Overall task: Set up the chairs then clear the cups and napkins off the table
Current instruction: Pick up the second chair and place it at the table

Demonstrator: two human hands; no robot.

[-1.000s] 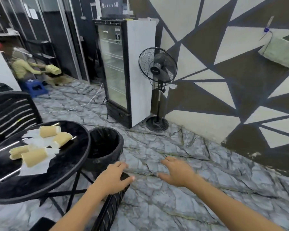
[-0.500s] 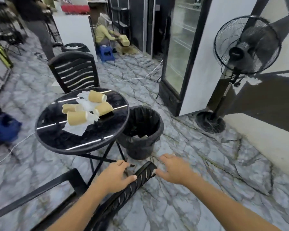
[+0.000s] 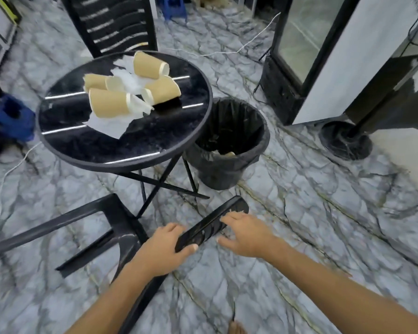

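Observation:
A black plastic chair lies tipped over on the marble floor in front of me. My left hand grips the top edge of its backrest. My right hand hovers with fingers spread at the far end of that backrest, touching or nearly touching it. A round black table stands beyond. Several tan paper cups lie on their sides on it among crumpled white napkins. A second black chair stands upright behind the table.
A black bin with a liner stands right of the table. A glass-door fridge and a fan base are at the right. A blue stool and a white cable lie at the left.
My view has swung left and down, bringing the table, the bin and the fallen chair into view. My right hand has closed in on the backrest. My left hand keeps its grip.

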